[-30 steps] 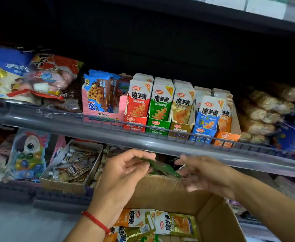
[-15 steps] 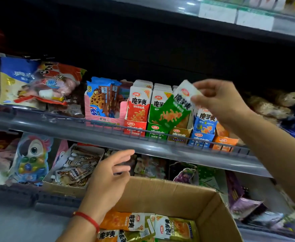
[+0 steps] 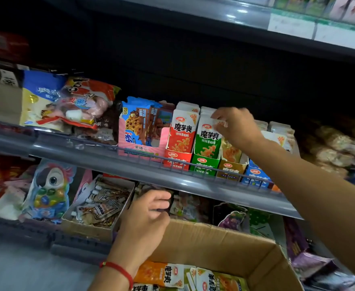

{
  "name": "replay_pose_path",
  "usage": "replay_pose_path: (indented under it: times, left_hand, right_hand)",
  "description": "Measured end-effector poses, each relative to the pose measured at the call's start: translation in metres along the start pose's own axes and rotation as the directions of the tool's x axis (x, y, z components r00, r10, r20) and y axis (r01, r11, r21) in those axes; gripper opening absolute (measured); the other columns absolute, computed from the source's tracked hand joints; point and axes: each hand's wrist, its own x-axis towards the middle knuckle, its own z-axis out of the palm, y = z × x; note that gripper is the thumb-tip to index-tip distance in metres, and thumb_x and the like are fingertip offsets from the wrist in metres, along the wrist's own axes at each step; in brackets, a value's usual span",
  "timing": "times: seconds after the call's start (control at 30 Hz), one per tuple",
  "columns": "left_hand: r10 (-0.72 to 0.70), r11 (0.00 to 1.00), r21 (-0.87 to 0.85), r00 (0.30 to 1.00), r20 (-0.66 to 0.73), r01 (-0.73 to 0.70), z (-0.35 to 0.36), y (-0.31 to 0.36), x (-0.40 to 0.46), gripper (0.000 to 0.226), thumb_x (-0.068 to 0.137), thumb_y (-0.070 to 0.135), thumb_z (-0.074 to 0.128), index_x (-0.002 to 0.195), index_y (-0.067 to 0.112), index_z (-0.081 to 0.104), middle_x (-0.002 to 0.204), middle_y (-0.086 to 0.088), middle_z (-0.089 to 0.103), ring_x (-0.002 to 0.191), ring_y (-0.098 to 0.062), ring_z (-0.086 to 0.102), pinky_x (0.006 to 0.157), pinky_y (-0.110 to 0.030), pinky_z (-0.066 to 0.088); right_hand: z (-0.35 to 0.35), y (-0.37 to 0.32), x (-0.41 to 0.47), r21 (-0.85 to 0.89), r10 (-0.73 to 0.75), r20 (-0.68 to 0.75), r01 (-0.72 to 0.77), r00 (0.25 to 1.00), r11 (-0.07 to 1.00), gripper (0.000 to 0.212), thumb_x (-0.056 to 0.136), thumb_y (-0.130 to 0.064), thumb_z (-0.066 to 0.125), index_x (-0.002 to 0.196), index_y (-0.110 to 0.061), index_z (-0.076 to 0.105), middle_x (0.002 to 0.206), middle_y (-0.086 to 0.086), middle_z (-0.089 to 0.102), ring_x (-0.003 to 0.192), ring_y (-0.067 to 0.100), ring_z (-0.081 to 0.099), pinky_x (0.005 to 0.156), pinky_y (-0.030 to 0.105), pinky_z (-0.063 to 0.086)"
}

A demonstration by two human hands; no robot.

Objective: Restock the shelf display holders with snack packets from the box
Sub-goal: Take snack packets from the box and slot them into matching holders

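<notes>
Right hand [image 3: 235,127] pinches green packet [image 3: 207,139] top in green holder [image 3: 205,164] | left hand [image 3: 149,217] loose, empty, by box [image 3: 225,244] | seat it upright, flush, label forward

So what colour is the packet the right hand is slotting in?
Green packet with a white top, head view.

Right grip [image 3: 238,128] raised, fingertips pinched; left grip [image 3: 146,219] low, fingers loosely curled, empty.
</notes>
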Motion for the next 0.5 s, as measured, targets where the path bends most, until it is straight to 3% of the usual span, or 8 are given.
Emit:
replay_pose_path:
  times: [0.07,0.2,0.33,0.37,0.43,0.5]
  left_hand:
    - [-0.001,1.0,0.021,1.0,0.019,0.0,-0.001,0.001,0.0,0.041,0.093,0.007,0.064,0.112,0.043,0.063,0.113,0.021,0.067,0.101,0.003,0.065,0.087,-0.031,0.06]
    - [0.006,0.995,0.097,0.999,0.034,-0.009,-0.003,0.002,-0.001,0.038,0.094,0.01,0.062,0.114,0.041,0.062,0.114,0.02,0.066,0.101,0.001,0.065,0.087,-0.029,0.058]
    - [0.079,0.926,0.358,0.989,0.125,-0.12,0.0,-0.002,-0.004,0.032,0.098,0.022,0.06,0.123,0.041,0.056,0.118,0.023,0.059,0.098,0.006,0.059,0.071,-0.012,0.047]
    - [0.086,0.879,0.453,0.983,0.163,-0.152,0.003,-0.004,-0.007,0.032,0.099,0.025,0.058,0.127,0.042,0.053,0.12,0.023,0.058,0.101,0.006,0.058,0.074,-0.013,0.048]
    - [0.068,0.758,0.617,0.966,0.248,-0.211,0.011,-0.01,-0.014,0.036,0.1,0.033,0.056,0.134,0.043,0.048,0.122,0.022,0.055,0.114,0.0,0.053,0.102,-0.025,0.047]
    - [-0.001,0.656,0.707,0.936,0.352,-0.265,0.021,-0.017,-0.021,0.038,0.101,0.04,0.054,0.137,0.045,0.045,0.128,0.023,0.053,0.126,-0.003,0.047,0.12,-0.038,0.03]
  right_hand:
    - [0.007,0.0,-0.001,-0.077,-0.006,-0.037,0.004,0.999,0.997,0.029,0.094,-0.024,0.072,0.123,-0.022,0.068,0.116,0.009,0.073,0.108,0.032,0.068,0.09,0.05,0.057]
    - [0.01,0.001,-0.004,-0.193,-0.049,-0.16,0.017,0.986,0.981,0.036,0.093,-0.022,0.073,0.128,-0.016,0.066,0.122,0.01,0.067,0.116,0.032,0.061,0.085,0.047,0.057]
    - [0.001,-0.009,-0.035,-0.064,-0.105,-0.191,0.094,0.976,0.994,0.028,0.096,-0.024,0.067,0.123,-0.02,0.067,0.118,0.003,0.066,0.103,0.026,0.065,0.078,0.042,0.057]
    - [0.0,-0.013,-0.051,-0.023,-0.133,-0.161,0.131,0.978,0.991,0.023,0.096,-0.023,0.066,0.119,-0.02,0.068,0.112,0.0,0.068,0.094,0.021,0.066,0.076,0.04,0.057]
    - [0.003,-0.017,-0.093,0.05,-0.194,-0.061,0.197,0.979,0.979,0.015,0.094,-0.019,0.064,0.108,-0.021,0.071,0.1,-0.005,0.072,0.079,0.014,0.065,0.069,0.039,0.059]
    - [0.01,-0.017,-0.139,0.111,-0.199,0.117,0.186,0.973,0.976,0.013,0.093,-0.019,0.061,0.098,-0.026,0.072,0.089,-0.011,0.072,0.072,0.01,0.064,0.065,0.038,0.059]
